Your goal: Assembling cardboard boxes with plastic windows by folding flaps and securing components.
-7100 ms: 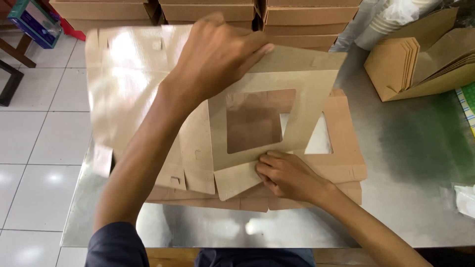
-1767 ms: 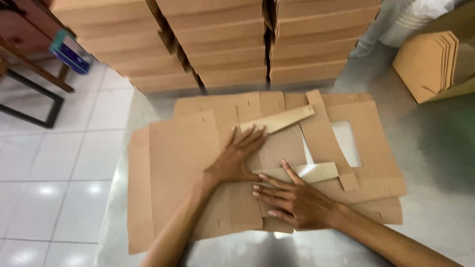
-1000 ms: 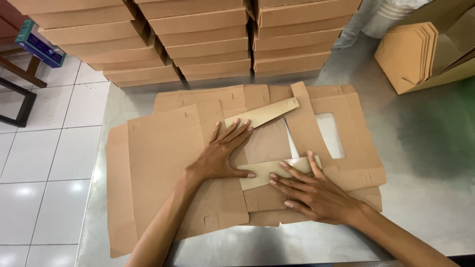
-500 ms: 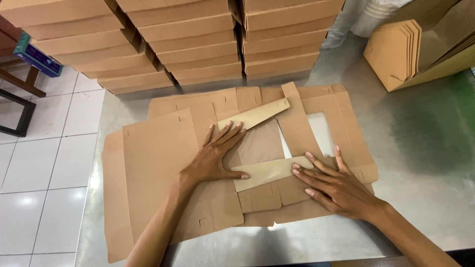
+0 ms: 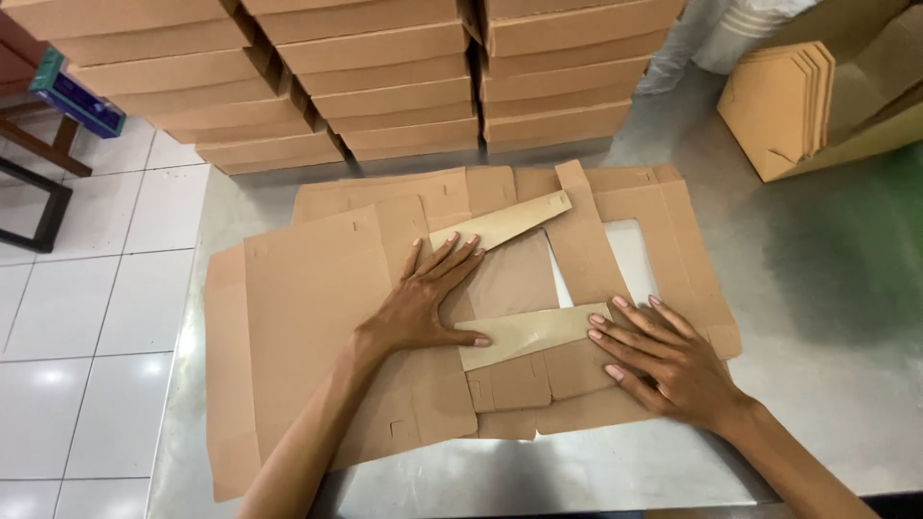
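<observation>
Steel makes up the table (image 5: 827, 317), which carries everything in view. Along its far edge stand three stacks of folded boxes (image 5: 385, 82), and a bundle of brown sheets (image 5: 779, 101) leans at the far right corner. Flat on the table in the middle lies the unfolded cardboard box (image 5: 308, 317), with a clear window (image 5: 630, 259) cut into its right part. Two pale flaps (image 5: 529, 333) are folded inward across its centre. The left hand (image 5: 423, 303) lies flat and spread wide on the cardboard between the flaps, gripping nothing. The right hand (image 5: 668, 360) presses open-palmed on the near flap's right end, fingers fanned
</observation>
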